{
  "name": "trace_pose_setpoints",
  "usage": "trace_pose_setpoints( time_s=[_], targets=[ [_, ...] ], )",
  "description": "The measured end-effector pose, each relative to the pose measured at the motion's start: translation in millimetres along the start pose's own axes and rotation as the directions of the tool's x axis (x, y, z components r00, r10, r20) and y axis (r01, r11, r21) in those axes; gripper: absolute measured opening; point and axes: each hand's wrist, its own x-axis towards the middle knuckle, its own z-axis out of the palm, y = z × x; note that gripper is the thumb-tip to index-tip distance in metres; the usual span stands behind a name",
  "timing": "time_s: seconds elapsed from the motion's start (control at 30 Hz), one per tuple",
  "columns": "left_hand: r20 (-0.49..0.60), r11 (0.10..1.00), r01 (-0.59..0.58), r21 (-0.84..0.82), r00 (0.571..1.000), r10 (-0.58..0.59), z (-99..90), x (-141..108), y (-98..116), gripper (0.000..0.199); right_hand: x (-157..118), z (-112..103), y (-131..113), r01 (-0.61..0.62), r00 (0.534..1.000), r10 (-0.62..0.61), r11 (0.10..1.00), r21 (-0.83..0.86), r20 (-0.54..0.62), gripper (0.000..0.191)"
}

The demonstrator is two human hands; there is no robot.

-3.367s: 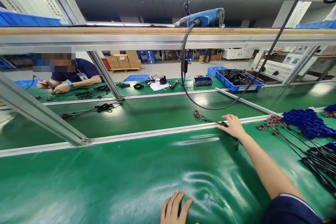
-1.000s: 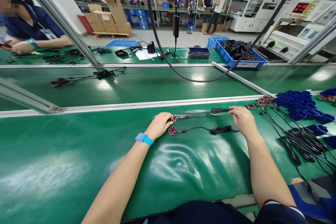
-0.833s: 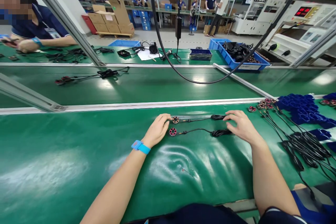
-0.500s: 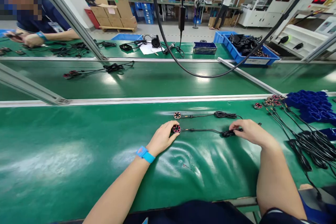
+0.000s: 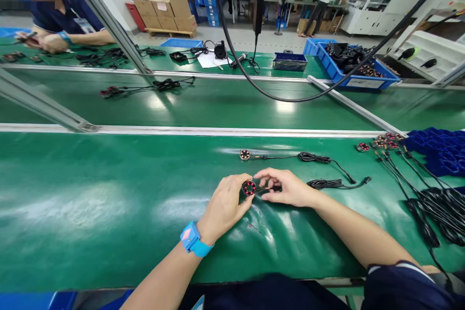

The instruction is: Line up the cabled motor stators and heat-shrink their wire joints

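My left hand [image 5: 224,202], a blue band around its wrist, holds a small ring-shaped coil core [image 5: 249,188] with red windings between thumb and fingers, at the green table surface. Close to its right side is my right hand [image 5: 293,189], thumb and index finger apart, over the thin leads beside the core. Part of the lead is hidden under that hand. Farther right, the core's black cable [image 5: 322,184] lies in a tied bundle with a plug end. Behind it lies a second coil core [image 5: 244,155] with copper-coloured windings and its own bundled black cable [image 5: 313,157].
At the right are several coil cores [image 5: 385,141], bundled black cables [image 5: 438,213] and dark blue ring-like pieces [image 5: 434,147]. Metal rails cross behind. A black cable [image 5: 279,100] hangs in a loop ahead. A co-worker's hands [image 5: 53,42] are at the far left.
My right hand has left the cable bundle and moved left to the leads beside the core. My left hand still holds the core. The view has shifted slightly.
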Motion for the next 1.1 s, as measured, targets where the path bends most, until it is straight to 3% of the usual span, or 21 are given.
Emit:
trace_pose_setpoints(
  time_s=[0.23,0.43,0.63,0.93,1.1],
  targets=[
    [-0.011,1.0,-0.011,-0.002,1.0,0.011,7.9,-4,9,0.03,-6,-7,-1,-0.21,0.975,0.184,0.947,0.244,0.128,0.035],
    [-0.048,0.998,-0.052,-0.046,0.998,0.05,8.1,-5,9,0.027,-3,-12,3,-0.396,0.916,0.36,0.878,0.268,0.175,0.029],
    [-0.023,0.996,-0.058,-0.073,0.998,0.056,6.4,-5,9,0.028,-2,-7,5,-0.406,0.914,0.38,0.837,0.367,0.144,0.028],
    [0.052,0.993,-0.037,-0.112,0.998,0.043,5.0,-7,6,0.031,-2,2,6,-0.307,0.951,0.298,0.872,0.38,0.086,0.036],
    [0.061,0.995,-0.046,-0.088,0.997,0.051,5.9,-7,4,0.03,-2,-2,8,-0.341,0.938,0.337,0.844,0.414,0.085,0.039]
  ],
)
